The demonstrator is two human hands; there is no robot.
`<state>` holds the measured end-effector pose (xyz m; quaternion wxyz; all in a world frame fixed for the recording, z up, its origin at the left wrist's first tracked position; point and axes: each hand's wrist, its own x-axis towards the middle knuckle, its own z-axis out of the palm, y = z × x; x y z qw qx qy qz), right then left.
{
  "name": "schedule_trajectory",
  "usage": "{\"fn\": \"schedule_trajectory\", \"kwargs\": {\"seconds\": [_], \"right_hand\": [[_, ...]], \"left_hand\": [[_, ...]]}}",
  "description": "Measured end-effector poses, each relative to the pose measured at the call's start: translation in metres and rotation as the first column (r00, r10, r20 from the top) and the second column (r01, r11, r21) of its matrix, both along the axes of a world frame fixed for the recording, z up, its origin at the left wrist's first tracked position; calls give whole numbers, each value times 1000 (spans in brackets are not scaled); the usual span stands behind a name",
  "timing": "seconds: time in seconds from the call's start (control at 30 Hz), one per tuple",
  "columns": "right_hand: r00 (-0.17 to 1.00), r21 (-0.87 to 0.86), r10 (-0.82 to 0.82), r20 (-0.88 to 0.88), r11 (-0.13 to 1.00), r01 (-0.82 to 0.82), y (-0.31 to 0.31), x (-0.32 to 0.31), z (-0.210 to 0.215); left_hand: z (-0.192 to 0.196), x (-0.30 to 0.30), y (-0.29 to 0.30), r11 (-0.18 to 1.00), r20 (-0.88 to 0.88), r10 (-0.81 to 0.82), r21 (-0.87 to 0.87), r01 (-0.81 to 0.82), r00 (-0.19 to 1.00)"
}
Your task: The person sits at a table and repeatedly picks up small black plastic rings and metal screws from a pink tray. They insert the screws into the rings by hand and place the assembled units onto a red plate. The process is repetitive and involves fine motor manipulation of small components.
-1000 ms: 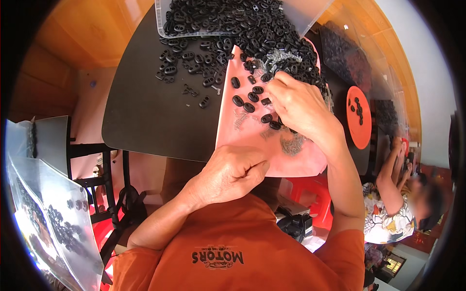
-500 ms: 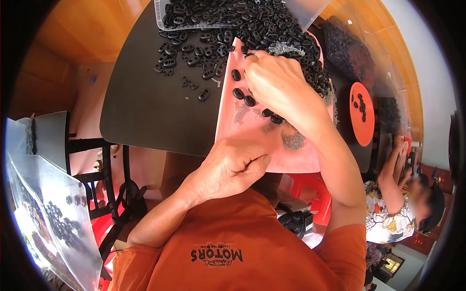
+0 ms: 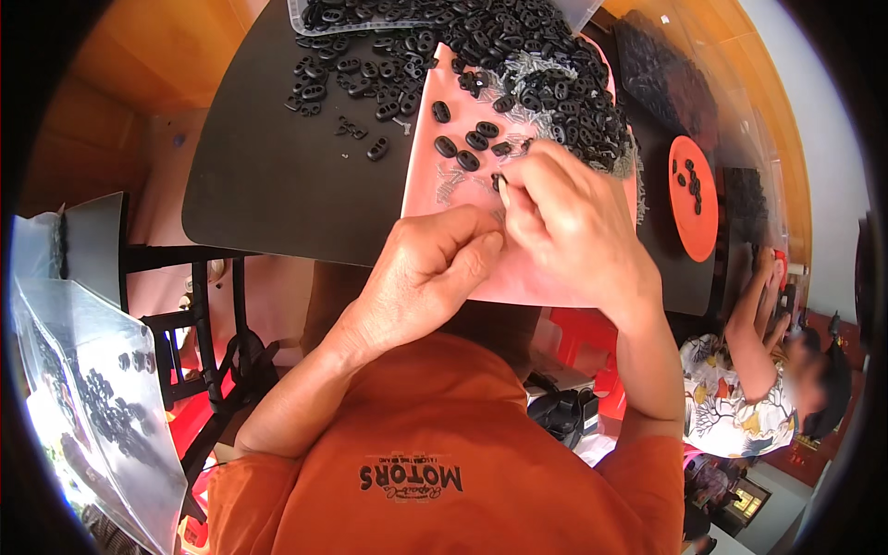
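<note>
Okay, small black plastic part (image 3: 499,182) is mid-frame over the pink sheet (image 3: 532,289), pinched in my right hand's (image 3: 573,213) fingertips. That hand has just dropped from the loose black oval plastic parts (image 3: 476,141) to beside my left hand (image 3: 425,259), so both work close together. Left's curled closed; can't tell what's inside. Orange fabric shirt (image 3: 444,379), lower centre: dark printed lettering, upside down.

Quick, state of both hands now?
Left hand: closed, curled; whether it holds anything is hidden.
Right hand: closed, pinching a small black plastic piece at its fingertips.
</note>
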<state>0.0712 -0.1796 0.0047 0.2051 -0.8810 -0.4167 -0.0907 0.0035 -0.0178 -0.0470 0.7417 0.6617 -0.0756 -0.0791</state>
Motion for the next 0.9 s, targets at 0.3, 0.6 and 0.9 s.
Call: {"fn": "schedule_trajectory", "kwargs": {"seconds": [0.3,0.6,0.9], "right_hand": [[963,-35,43,267,999,-35,-4,-29,-8],[941,84,69,331,991,-103,-6,-42,-27],[964,292,-11,-267,952,92,-11,-41,-25]], "left_hand": [[0,-3,-1,996,-71,36,-83,-42,997],[-2,-4,0,991,-106,69,-107,-80,992],[-8,-5,0,999,235,-28,42,19,972]]}}
